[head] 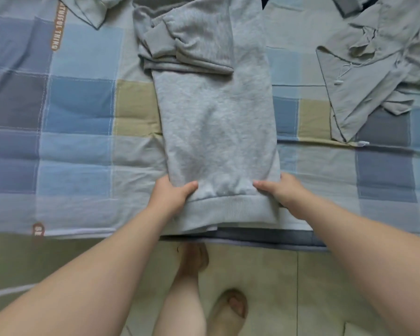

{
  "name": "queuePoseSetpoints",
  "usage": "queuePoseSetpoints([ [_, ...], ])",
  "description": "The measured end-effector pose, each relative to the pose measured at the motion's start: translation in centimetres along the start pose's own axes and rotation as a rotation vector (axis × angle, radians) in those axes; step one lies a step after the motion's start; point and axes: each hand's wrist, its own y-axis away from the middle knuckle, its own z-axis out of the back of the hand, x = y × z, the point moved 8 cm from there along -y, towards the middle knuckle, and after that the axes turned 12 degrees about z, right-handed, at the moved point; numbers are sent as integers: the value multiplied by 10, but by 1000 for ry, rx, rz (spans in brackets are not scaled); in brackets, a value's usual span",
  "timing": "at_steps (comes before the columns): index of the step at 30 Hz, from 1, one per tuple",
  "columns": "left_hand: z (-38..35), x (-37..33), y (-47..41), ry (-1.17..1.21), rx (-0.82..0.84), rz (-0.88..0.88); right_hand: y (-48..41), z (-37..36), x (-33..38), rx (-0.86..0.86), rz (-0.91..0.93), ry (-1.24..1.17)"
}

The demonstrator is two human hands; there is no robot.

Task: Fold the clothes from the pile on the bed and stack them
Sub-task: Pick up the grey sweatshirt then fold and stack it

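We had the left hand (172, 194) and right hand (280, 190) each pinching a hem corner of the grey sweatshirt (216, 122), lying lengthwise at the bed's (78, 146) near edge, so we judged it best to lift both corners evenly onto the folded sleeves (187, 44).

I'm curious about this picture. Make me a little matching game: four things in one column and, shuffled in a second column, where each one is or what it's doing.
Things
1. grey sweatshirt
2. left hand
3. right hand
4. greenish-grey garment

Places or states
A. grips the sweatshirt's near right corner
B. lies crumpled at the far right of the bed
C. lies flat in the middle of the bed
D. grips the sweatshirt's near left corner

Pairs: 1-C, 2-D, 3-A, 4-B
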Motion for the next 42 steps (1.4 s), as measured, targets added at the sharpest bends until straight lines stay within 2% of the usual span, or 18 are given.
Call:
queuePoseSetpoints([
  [4,10,18,40,185,17,56,42,8,12,-85,34,-166],
  [9,24,51,124,118,27,87,144,12,5,-111,81,-226],
  [15,38,133,224,47,81,258,262,-1,-53,-57,-139,-212],
  [20,57,158,286,117,157,443,331,-2,-55,-56,-225,-238],
  [23,68,134,295,170,195,462,339,8,-29,-90,-227,-267],
  [29,82,28,273,355,328,463,289,32,67,-163,-194,-427],
  [36,107,-95,197,516,370,474,192,40,188,-196,-228,-626],
  [42,94,-175,116,552,369,461,89,44,227,-230,-231,-701],
])
